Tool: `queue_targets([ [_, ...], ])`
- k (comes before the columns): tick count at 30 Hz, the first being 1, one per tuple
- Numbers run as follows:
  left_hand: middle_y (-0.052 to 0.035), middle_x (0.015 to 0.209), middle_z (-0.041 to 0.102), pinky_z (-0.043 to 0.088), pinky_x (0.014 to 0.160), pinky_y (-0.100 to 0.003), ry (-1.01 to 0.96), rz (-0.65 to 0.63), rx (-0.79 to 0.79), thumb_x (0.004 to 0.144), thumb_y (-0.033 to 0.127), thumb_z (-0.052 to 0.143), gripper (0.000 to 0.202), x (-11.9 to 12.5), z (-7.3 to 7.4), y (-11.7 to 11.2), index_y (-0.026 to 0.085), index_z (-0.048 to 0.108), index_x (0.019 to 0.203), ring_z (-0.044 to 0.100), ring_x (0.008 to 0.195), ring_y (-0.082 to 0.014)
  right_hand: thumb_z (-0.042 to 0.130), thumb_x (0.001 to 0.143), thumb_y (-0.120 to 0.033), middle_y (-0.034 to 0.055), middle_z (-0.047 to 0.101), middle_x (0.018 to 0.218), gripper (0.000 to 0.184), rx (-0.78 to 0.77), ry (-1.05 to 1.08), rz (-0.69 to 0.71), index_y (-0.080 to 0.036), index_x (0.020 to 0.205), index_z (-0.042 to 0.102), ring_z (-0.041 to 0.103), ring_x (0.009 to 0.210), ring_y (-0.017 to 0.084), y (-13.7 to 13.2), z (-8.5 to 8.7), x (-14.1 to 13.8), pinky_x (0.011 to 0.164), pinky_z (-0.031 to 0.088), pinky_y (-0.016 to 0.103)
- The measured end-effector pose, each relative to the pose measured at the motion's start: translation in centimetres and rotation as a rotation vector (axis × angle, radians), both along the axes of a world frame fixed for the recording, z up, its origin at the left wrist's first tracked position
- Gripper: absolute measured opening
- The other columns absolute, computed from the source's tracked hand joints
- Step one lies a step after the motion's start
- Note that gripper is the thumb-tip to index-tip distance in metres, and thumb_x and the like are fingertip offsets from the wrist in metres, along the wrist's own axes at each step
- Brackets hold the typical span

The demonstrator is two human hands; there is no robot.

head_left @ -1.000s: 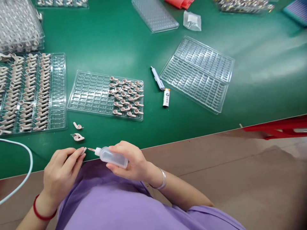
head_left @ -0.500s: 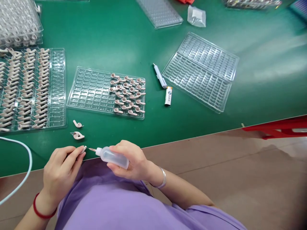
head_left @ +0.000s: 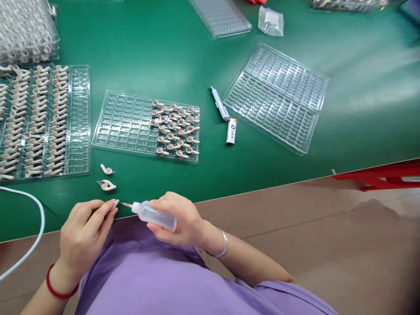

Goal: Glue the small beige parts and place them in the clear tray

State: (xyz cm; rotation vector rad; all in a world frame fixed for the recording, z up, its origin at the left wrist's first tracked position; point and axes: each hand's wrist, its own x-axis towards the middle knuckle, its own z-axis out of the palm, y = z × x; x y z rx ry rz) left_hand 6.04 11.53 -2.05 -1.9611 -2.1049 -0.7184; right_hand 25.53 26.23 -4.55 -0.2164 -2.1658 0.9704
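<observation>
"Pinching what, the left hand [head_left: 83, 232]?"
"One small pale part [head_left: 114, 205], held between thumb and fingertips by the table's [head_left: 141, 57] near edge."
"And the right hand [head_left: 180, 218]?"
"Wrapped round a bottle [head_left: 157, 215], its needle [head_left: 126, 204] pointing at the part. Whether they touch, I can't tell."
"Anything near?"
"Two loose shells [head_left: 107, 186] just beyond the left hand, then a partly filled tray [head_left: 113, 124]."

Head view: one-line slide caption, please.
Left hand pinches a pale earbud shell while the right hand points a needle-tipped squeeze bottle toward it at a green table's edge.
</observation>
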Motion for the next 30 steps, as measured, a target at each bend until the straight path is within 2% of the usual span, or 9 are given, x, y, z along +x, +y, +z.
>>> queue_targets([
  [5, -0.0064, 0.09, 0.062, 0.05, 0.072, -0.03, -0.12, 0.068, -0.001, 0.084, 0.01, 0.069, 0.026, 0.4, 0.2, -0.2, 0.017, 0.071, 0.109, 0.061, 0.077, -0.0169, 0.068, 0.084, -0.025, 0.0048, 0.068, 0.09, 0.043, -0.197, 0.02, 0.018, -0.023, 0.124, 0.053, 0.061, 0.069, 0.015, 0.1, 0.3, 0.6, 0.062, 0.052, 0.028],
  [8, -0.0032, 0.092, 0.063, 0.051, 0.073, -0.024, -0.333, 0.166, -0.005, 0.086, 0.013, 0.068, 0.025, 1.6, 1.0, -1.2, 0.023, 0.073, 0.108, 0.062, 0.077, -0.013, 0.069, 0.082, -0.024, 0.0065, 0.067, 0.1, 0.048, -0.319, -0.012, -0.009, -0.023, 0.127, 0.05, 0.064, 0.078, 0.016, -0.4, 0.7, 0.7, 0.067, 0.054, 0.028],
  [10, -0.0022, 0.093, 0.069, 0.053, 0.075, -0.023, -0.553, 0.2, -0.06, 0.086, 0.019, 0.067, 0.021, 2.6, 1.4, -1.9, 0.026, 0.075, 0.104, 0.066, 0.079, -0.0134, 0.066, 0.082, -0.019, 0.0075, 0.065, 0.104, 0.051, -0.324, -0.038, -0.008, -0.023, 0.13, 0.048, 0.064, 0.085, 0.018, -1.1, 0.8, 0.5, 0.072, 0.055, 0.03],
  [12, -0.0034, 0.092, 0.074, 0.054, 0.073, -0.025, -0.846, 0.261, -0.166, 0.084, 0.029, 0.07, 0.013, 3.5, 1.5, -2.4, 0.025, 0.077, 0.094, 0.069, 0.081, -0.0168, 0.062, 0.083, -0.014, 0.0076, 0.065, 0.104, 0.05, -0.279, -0.05, 0.008, -0.024, 0.13, 0.049, 0.063, 0.089, 0.019, -2.1, 0.6, 0.1, 0.073, 0.055, 0.031],
  [14, -0.0057, 0.084, 0.075, 0.055, 0.066, -0.026, -1.186, 0.371, -0.319, 0.078, 0.041, 0.074, 0.02, 4.2, 1.1, -2.6, 0.022, 0.079, 0.086, 0.069, 0.074, -0.0196, 0.06, 0.084, -0.012, 0.0069, 0.063, 0.1, 0.044, -0.186, -0.032, 0.006, -0.024, 0.126, 0.051, 0.062, 0.087, 0.018, -3.1, 0.2, -0.3, 0.071, 0.054, 0.03],
  [16, -0.006, 0.072, 0.073, 0.051, 0.056, -0.026, -1.514, 0.487, -0.449, 0.071, 0.049, 0.078, 0.031, 4.7, 0.3, -2.5, 0.019, 0.079, 0.081, 0.064, 0.061, -0.0174, 0.058, 0.086, -0.011, 0.0052, 0.061, 0.093, 0.036, -0.054, 0.001, -0.041, -0.023, 0.12, 0.055, 0.06, 0.08, 0.017, -3.8, -0.5, -0.7, 0.069, 0.051, 0.03],
  [19, -0.003, 0.06, 0.066, 0.044, 0.05, -0.023, -1.815, 0.582, -0.474, 0.062, 0.05, 0.084, 0.038, 4.9, -1.1, -2.1, 0.015, 0.077, 0.075, 0.052, 0.049, -0.011, 0.057, 0.086, -0.01, 0.003, 0.06, 0.086, 0.028, 0.103, 0.014, -0.129, -0.022, 0.112, 0.058, 0.057, 0.073, 0.016, -4.4, -1.4, -1.0, 0.07, 0.044, 0.034],
  [24, -0.002, 0.059, 0.064, 0.042, 0.053, -0.023, -1.917, 0.621, -0.415, 0.058, 0.041, 0.088, 0.033, 5.1, -1.7, -1.3, 0.014, 0.077, 0.072, 0.048, 0.05, -0.0092, 0.055, 0.084, -0.009, 0.0029, 0.06, 0.087, 0.029, 0.102, -0.014, -0.174, -0.023, 0.109, 0.058, 0.057, 0.075, 0.016, -4.5, -2.2, -1.0, 0.073, 0.042, 0.034],
  [30, -0.0021, 0.058, 0.064, 0.04, 0.051, -0.022, -1.864, 0.58, -0.428, 0.06, 0.04, 0.086, 0.029, 4.5, -1.2, -0.9, 0.014, 0.078, 0.071, 0.042, 0.047, -0.0074, 0.056, 0.085, -0.013, 0.0035, 0.06, 0.087, 0.024, 0.112, -0.009, -0.207, -0.022, 0.107, 0.057, 0.056, 0.075, 0.016, -4.7, -2.4, -1.3, 0.073, 0.041, 0.034],
])
